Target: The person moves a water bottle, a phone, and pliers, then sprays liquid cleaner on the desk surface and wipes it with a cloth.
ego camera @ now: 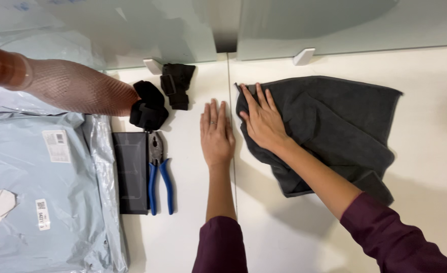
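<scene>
White table (426,151), one dark grey cloth (329,121), one blue-handled pliers (158,172), two hands flat, fingers extended, right (264,121) on cloth, left (216,135) beside it

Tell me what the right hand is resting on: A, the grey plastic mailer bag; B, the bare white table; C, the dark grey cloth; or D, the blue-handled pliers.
C: the right hand lies flat, fingers spread, on the dark grey cloth, while the left hand rests on the white table beside it, apart from the pliers.
</scene>
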